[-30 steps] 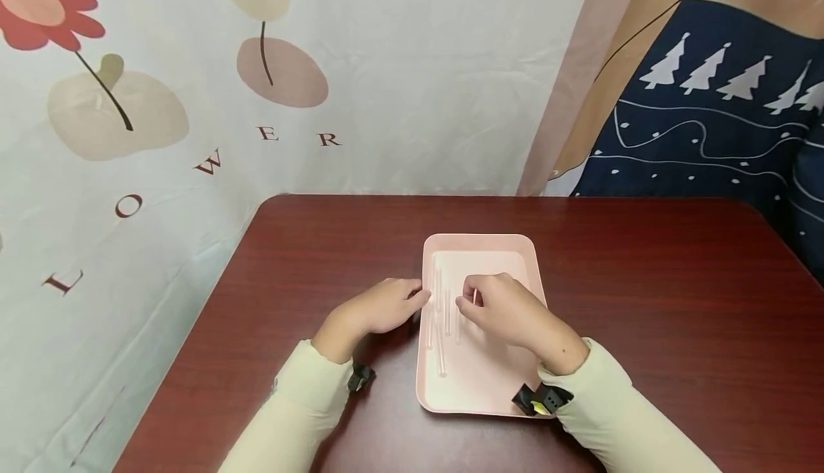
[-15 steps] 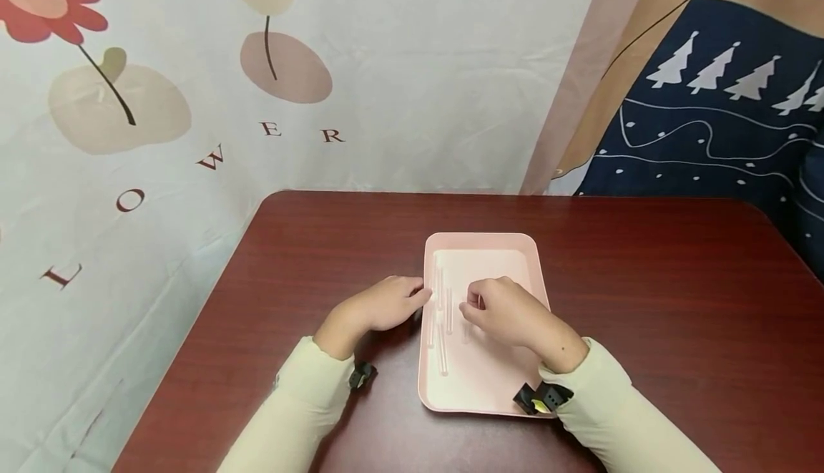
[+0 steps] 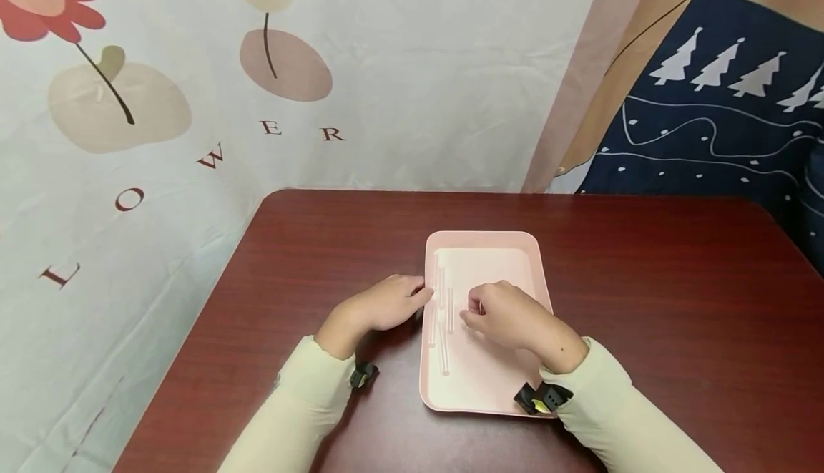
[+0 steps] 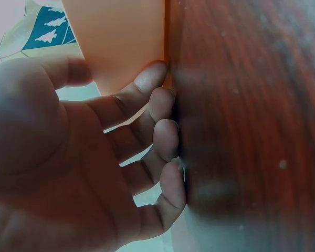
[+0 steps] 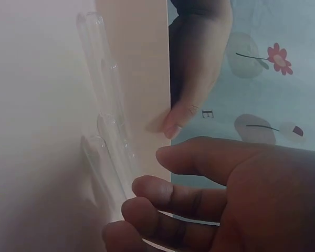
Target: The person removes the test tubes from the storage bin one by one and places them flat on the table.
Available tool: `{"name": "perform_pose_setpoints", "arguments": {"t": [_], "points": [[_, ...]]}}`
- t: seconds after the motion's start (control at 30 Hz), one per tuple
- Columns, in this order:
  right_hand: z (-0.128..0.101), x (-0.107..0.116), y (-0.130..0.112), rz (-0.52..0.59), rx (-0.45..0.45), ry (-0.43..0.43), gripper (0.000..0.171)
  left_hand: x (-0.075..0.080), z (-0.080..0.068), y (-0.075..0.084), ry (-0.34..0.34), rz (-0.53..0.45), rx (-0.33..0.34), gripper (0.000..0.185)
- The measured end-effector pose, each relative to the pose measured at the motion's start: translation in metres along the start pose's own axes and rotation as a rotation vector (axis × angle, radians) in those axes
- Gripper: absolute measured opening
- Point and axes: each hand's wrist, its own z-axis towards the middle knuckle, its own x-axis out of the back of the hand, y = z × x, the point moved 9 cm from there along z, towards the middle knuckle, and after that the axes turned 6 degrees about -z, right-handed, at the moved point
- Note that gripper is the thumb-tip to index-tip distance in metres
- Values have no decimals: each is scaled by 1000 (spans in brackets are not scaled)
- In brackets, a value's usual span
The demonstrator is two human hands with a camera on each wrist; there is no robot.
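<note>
On the dark red surface [image 3: 644, 301] lies a pink tray [image 3: 508, 251] holding clear glass tubes [image 3: 443, 344], its left rim touched by the relaxed left hand [image 3: 380, 308], while the right hand [image 3: 508, 315] pinches one tube.

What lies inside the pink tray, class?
Several clear tubes lie in the pink tray, near its left wall. The right hand covers part of the floor.

Bare table [image 3: 644, 294] right of tray [image 3: 483, 240]
</note>
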Motion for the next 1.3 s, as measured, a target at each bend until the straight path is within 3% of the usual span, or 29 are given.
{"name": "perform_pose_setpoints", "arguments": {"t": [0.5,1.3], "points": [[-1,-8,3,-13,-17,-75,36,1,1,1,-7,15,6,36],[-2,-15,4,-44,-46,-110,39,-2,1,-3,-19,-2,31,38]]}}
